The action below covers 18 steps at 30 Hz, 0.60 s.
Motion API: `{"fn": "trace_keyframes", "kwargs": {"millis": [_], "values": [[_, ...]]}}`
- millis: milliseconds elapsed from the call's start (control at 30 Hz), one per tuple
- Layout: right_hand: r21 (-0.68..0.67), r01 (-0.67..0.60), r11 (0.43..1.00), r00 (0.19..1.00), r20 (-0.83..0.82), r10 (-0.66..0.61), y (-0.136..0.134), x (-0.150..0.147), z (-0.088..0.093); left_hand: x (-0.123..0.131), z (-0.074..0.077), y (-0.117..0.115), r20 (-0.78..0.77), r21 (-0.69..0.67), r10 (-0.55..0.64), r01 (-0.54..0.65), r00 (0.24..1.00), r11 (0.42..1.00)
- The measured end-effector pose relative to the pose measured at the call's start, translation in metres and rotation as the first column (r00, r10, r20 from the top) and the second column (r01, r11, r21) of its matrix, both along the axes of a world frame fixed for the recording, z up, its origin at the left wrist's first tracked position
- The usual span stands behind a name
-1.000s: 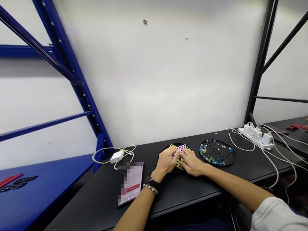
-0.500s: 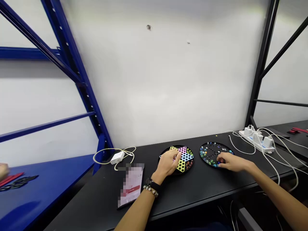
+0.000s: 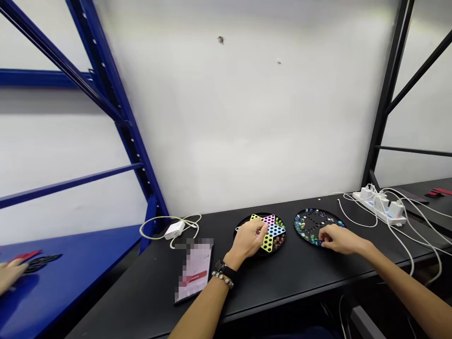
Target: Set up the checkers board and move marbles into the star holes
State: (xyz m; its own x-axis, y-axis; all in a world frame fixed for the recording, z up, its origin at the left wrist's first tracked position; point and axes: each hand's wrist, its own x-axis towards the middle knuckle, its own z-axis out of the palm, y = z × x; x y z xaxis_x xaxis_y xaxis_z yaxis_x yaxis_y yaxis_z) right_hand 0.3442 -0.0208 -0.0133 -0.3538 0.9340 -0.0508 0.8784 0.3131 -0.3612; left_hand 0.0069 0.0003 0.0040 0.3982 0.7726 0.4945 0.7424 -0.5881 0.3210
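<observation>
A round Chinese checkers board (image 3: 267, 244) with a coloured star of holes lies on the black table, and marbles sit around its rim. My left hand (image 3: 247, 238) rests over the board's left part with curled fingers; whatever is in them is hidden. To the right is a round black tray (image 3: 312, 221), with marbles (image 3: 302, 230) of several colours along its edge. At the tray's near right side, my right hand (image 3: 339, 238) has its fingertips pinched together and down among the marbles. I cannot make out what is between them.
A phone or tablet (image 3: 196, 275) lies left of my left forearm. Behind it is a white charger (image 3: 174, 230) with a looped cable. A power strip (image 3: 379, 207) with plugs and trailing cables stands at right. Another person's hand (image 3: 10, 275) is on the blue table (image 3: 77, 268).
The view has shifted slightly. My hands stay over the board and tray, with only small finger movement. The other person's hand at far left has moved down and further into view.
</observation>
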Motion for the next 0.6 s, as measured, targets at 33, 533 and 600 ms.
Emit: {"fn": "trace_keyframes", "kwargs": {"millis": [33, 533, 600], "values": [[0.018, 0.004, 1.000, 1.000, -0.003, -0.004, -0.001, -0.001, 0.000, 0.000, 0.000, 0.000, 0.000, -0.002, 0.000, 0.000, 1.000, 1.000], [-0.488, 0.029, 0.872, -0.084, -0.871, -0.485, 0.067, 0.002, -0.005, -0.001, -0.003, 0.001, -0.004, 0.033, 0.012, -0.012, 1.000, 0.999], [-0.461, 0.078, 0.884, 0.049, -0.884, -0.465, 0.081, -0.012, -0.006, -0.001, -0.003, 0.001, -0.008, 0.034, 0.018, -0.018, 1.000, 0.999]]}}
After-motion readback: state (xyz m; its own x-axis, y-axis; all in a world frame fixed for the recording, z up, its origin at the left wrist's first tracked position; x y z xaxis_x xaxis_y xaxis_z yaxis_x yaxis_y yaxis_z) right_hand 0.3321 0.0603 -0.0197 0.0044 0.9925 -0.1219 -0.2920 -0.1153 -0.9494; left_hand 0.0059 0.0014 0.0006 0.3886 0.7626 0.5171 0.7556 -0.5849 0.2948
